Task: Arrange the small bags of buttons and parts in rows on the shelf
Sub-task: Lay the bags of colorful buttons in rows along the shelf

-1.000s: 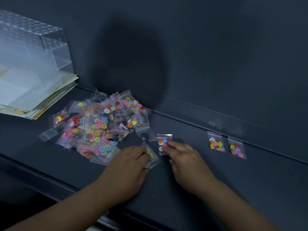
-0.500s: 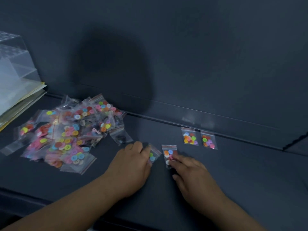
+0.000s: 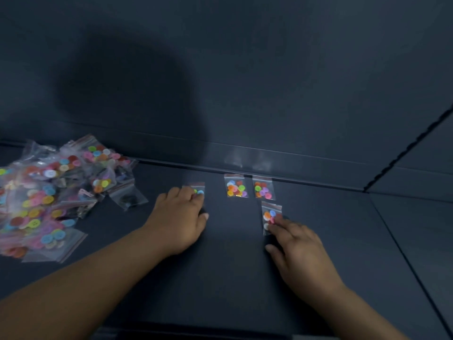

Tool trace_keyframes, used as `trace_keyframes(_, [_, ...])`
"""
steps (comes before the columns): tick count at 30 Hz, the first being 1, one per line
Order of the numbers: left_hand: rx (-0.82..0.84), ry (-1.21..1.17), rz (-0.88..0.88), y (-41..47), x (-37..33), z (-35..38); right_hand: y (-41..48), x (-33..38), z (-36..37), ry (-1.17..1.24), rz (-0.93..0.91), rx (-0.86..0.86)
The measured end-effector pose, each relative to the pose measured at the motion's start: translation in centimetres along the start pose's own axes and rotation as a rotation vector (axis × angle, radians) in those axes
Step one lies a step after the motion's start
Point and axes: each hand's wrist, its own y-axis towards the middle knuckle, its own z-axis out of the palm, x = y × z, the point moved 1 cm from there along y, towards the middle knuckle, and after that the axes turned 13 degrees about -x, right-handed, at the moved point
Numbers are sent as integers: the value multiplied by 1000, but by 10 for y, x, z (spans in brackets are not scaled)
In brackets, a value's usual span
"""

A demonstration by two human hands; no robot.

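No text, label, brand, number or sign can be read anywhere in the frame. The heap of small bags (image 3: 56,192) at the left and the single bags (image 3: 236,186) laid out at the centre are too small and blurred to tell whether they carry any print.

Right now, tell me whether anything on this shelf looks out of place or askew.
Only the heap of bags at the left, overlapped at all angles. The back bag under the left hand and the front bag under the right hand lie roughly square. Nothing spilled.
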Motion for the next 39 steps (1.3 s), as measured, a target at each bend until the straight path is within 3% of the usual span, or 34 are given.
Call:
trace_keyframes(5, [-36,-60,-17,2,-13,2,2,-29,-1,-8,107,-4])
trace_keyframes(10, [36,-22,3,7,-16,9,18,-52,0,-12,169,4])
trace_keyframes(19, [63,-72,66,33,-4,16,55,-56,8,-1,54,135])
trace_keyframes(30, [21,-122,101,31,-5,15,65,-48,11,-9,21,151])
trace_keyframes(35, [-8,-87,147,29,-26,12,66,-34,12,41,8,65])
trace_keyframes(39, [56,-67,152,26,-39,20,68,-18,20,58,-91,158])
